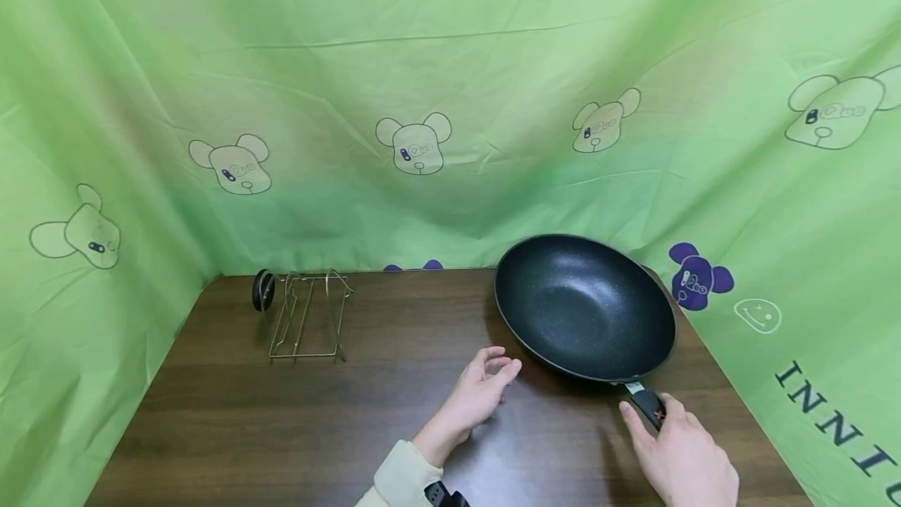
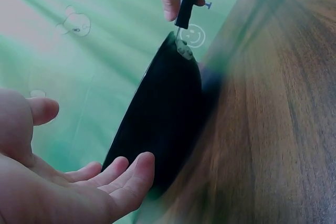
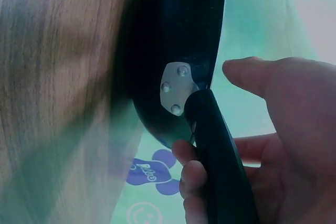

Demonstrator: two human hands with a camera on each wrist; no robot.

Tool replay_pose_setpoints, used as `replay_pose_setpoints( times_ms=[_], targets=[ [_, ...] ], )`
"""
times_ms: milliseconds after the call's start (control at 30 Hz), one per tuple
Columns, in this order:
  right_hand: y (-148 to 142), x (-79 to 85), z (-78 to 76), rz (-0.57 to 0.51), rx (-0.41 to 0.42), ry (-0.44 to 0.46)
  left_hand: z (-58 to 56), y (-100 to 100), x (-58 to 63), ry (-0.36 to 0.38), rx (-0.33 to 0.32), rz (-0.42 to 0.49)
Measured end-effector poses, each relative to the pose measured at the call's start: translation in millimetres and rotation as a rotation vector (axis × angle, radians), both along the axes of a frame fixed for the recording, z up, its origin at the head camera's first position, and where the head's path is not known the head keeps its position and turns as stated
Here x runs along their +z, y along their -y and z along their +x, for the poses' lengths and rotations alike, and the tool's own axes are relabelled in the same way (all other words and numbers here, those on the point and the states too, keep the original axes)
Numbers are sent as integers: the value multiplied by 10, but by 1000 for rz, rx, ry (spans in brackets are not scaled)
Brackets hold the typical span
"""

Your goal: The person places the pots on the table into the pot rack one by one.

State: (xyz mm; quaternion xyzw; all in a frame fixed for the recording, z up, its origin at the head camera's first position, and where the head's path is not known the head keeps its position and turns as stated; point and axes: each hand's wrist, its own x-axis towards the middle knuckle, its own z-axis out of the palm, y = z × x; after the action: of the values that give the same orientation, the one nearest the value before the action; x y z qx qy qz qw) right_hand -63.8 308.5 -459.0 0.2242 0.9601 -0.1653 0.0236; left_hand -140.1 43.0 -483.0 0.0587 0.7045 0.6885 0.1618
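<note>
From the pan (image 1: 584, 307), its handle (image 1: 642, 399) runs nearward into the right hand (image 1: 683, 452), fingers curled round; left hand (image 1: 473, 395) leftward, fingers loose.

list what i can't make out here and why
End of the handle: behind the right hand in the head view; cut off by the edge in both wrist views.
Red mark on it: head view, too small to read.
Underside of the pan: head view, hidden by its bowl.
Lettering: head view, cut off by right edge.
</note>
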Motion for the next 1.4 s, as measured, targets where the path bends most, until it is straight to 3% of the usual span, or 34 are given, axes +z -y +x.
replay_pose_setpoints(
  times_ms=[367, 833, 1400],
  targets=[
    [59, 42, 11, -63, 49, 80, -10, -71, 4, 4, -2, 2],
    [147, 41, 72, -120, 92, 65, 1, -158, 35, -10, -12, 22],
    [196, 31, 101, -170, 138, 150, 13, -327, 61, -13, -63, 9]
  ],
)
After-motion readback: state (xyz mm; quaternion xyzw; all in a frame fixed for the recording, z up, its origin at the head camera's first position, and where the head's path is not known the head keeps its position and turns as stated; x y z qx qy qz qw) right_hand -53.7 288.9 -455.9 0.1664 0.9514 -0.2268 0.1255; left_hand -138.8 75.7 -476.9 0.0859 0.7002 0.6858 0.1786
